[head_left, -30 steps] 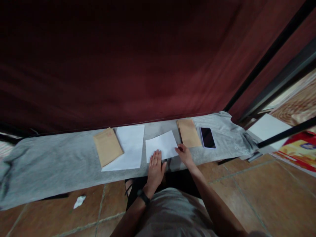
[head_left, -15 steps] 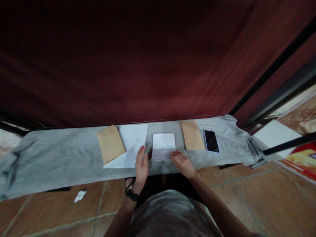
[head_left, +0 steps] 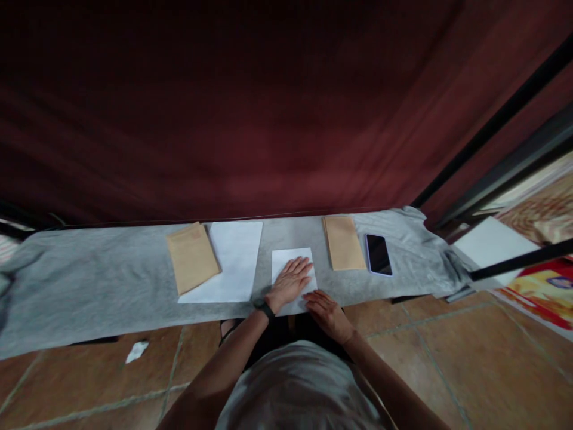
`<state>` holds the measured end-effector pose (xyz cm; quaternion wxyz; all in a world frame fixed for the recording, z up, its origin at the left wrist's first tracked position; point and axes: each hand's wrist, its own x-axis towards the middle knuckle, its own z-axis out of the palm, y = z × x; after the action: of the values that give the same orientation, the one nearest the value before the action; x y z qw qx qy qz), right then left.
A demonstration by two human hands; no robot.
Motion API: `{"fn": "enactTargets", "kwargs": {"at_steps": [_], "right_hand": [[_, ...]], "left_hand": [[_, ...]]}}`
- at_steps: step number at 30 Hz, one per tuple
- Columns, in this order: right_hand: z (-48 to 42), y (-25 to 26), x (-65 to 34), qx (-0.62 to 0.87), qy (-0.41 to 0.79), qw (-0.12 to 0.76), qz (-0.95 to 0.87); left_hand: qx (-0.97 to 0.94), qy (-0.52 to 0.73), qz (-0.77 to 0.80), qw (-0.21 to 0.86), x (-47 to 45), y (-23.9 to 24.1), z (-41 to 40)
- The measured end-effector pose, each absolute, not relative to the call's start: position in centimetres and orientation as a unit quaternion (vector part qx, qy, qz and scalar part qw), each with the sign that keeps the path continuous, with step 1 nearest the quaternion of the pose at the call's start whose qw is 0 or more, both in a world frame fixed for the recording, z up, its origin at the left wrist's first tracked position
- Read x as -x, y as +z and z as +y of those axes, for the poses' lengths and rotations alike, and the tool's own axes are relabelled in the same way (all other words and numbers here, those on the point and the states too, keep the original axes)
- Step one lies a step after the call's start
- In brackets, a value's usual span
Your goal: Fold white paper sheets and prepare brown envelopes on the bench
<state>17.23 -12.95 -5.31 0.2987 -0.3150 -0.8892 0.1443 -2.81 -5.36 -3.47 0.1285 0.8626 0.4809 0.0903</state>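
A folded sheet of white paper [head_left: 282,258] lies on the grey cloth in front of me. My left hand [head_left: 290,282] rests flat across it, fingers stretched out, hiding its middle. Beside it, my right hand [head_left: 326,312] touches the paper's lower right corner with the fingers extended and close together. To the left, larger white sheets [head_left: 237,257] lie partly under brown envelopes [head_left: 192,258]. More brown envelopes [head_left: 344,243] lie to the right of the folded paper.
A phone [head_left: 379,255] with a dark screen lies right of the envelopes. The grey cloth [head_left: 107,280] covers a narrow bench against a dark red curtain [head_left: 268,119]. A crumpled white scrap [head_left: 136,352] is on the tiled floor. Black bars and a red box [head_left: 546,292] stand at right.
My left hand has moved right, from beside the folded paper to flat on top of it. The paper has shifted slightly toward me, and my right hand stays by its right corner.
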Motion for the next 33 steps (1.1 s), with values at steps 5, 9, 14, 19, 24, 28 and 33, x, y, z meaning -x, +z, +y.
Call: {"fn": "enactTargets", "kwargs": {"at_steps": [5, 9, 14, 19, 24, 28, 33], "right_hand": [[-13.1, -6.0, -17.8, 0.342, 0.157, 0.330, -0.866], [-12.9, -5.9, -18.6, 0.359, 0.175, 0.328, -0.856], [-12.2, -5.5, -19.1, 0.361, 0.202, 0.322, -0.852], [-11.2, -5.9, -18.6, 0.388, 0.206, 0.338, -0.832], [-11.1, -5.6, -18.5, 0.404, 0.211, 0.341, -0.822], [-11.8, -5.1, -19.2, 0.409, 0.234, 0.322, -0.822], [-12.2, -5.2, -19.5, 0.418, 0.226, 0.315, -0.822]], "left_hand": [[-0.799, 0.111, 0.585, 0.084, 5.5, -3.9, -2.4], [-0.772, 0.154, 0.606, 0.114, 7.3, -3.7, -3.8], [-0.846, 0.203, 0.449, 0.204, 9.5, -2.4, -11.1], [-0.832, 0.217, 0.485, 0.161, 11.8, -2.8, -14.6], [-0.809, 0.268, 0.500, 0.154, 11.8, -3.7, -13.5], [-0.799, 0.297, 0.491, 0.177, 11.2, -3.3, -14.2], [-0.772, 0.313, 0.513, 0.208, 11.0, -2.7, -15.3]]}}
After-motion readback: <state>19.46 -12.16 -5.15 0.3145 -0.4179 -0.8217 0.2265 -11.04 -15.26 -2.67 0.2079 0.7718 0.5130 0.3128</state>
